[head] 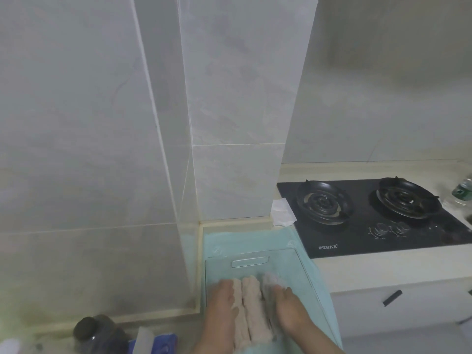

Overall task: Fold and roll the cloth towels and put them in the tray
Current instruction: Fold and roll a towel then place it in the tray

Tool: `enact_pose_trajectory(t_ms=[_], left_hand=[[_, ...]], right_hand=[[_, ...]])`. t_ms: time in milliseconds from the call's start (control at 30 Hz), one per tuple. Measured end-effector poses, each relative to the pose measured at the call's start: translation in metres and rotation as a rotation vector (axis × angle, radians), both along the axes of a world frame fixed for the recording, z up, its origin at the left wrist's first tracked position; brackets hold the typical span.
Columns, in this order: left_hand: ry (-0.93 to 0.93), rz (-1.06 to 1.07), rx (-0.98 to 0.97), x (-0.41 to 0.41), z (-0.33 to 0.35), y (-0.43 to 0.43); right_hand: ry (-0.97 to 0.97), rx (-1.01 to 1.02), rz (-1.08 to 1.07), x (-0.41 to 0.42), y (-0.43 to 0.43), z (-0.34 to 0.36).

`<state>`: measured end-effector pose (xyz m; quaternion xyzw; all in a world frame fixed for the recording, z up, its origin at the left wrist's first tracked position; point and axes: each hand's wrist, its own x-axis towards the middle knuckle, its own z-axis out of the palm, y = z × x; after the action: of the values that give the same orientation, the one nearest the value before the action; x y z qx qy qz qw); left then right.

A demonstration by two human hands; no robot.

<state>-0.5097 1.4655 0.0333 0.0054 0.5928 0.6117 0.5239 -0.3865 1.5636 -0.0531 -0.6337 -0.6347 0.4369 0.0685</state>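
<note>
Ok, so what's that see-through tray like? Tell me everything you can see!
The tray is clear and rectangular, and it looks like plastic. It has a slot handle in its far wall. It sits flat on a teal cloth on the counter, beside the black gas hob. Inside it, beige towel rolls lie side by side, lengthways. The left hand and right hand rest on the rolls. The tray's near end is out of view.

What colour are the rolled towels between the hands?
The rolled towels are beige; head view.

Three rolled towels (251,307), one tray (250,261), two hands (222,300), two burners (323,201)
</note>
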Motion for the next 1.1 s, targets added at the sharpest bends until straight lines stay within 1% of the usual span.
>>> enact_pose_trajectory(t_ms=[133,167,200,267,300,367,433,500,633,700,867,967,1033,1100], left_hand=[[0.080,0.061,0.133,-0.010,0.018,-0.004],[0.113,0.086,0.159,-0.012,0.020,-0.007],[0.152,0.111,0.177,-0.013,0.026,-0.012],[0.237,0.175,0.218,-0.010,0.044,-0.022],[0.278,0.231,0.223,-0.007,0.053,-0.026],[0.335,0.354,0.240,-0.002,0.064,-0.034],[0.386,0.450,0.274,0.011,0.076,-0.046],[0.412,0.541,0.309,0.032,0.086,-0.062],[0.486,0.665,0.311,0.090,0.103,-0.106],[0.517,0.729,0.309,0.121,0.112,-0.134],[0.607,0.963,0.258,0.194,0.131,-0.234],[0.669,1.108,0.235,0.237,0.145,-0.306],[0.748,1.212,0.191,0.269,0.152,-0.355],[0.889,1.301,0.088,0.304,0.155,-0.407]], right_hand=[[-0.172,0.077,0.133,-0.003,-0.006,0.021],[-0.167,0.097,0.150,-0.002,-0.004,0.029],[-0.122,0.116,0.159,0.000,-0.002,0.039],[0.093,0.127,0.190,0.007,0.007,0.065],[0.242,0.095,0.170,0.011,0.014,0.077],[0.521,-0.057,0.118,0.022,0.026,0.108],[0.718,-0.142,0.115,0.038,0.035,0.135],[0.799,-0.154,0.186,0.057,0.040,0.160],[0.879,-0.180,0.349,0.092,0.033,0.191],[0.889,-0.200,0.419,0.101,0.021,0.204],[0.931,-0.269,0.623,0.097,-0.051,0.235],[0.968,-0.306,0.851,0.096,-0.126,0.249],[0.972,-0.312,1.024,0.103,-0.181,0.256],[0.975,-0.294,1.176,0.113,-0.235,0.261]])
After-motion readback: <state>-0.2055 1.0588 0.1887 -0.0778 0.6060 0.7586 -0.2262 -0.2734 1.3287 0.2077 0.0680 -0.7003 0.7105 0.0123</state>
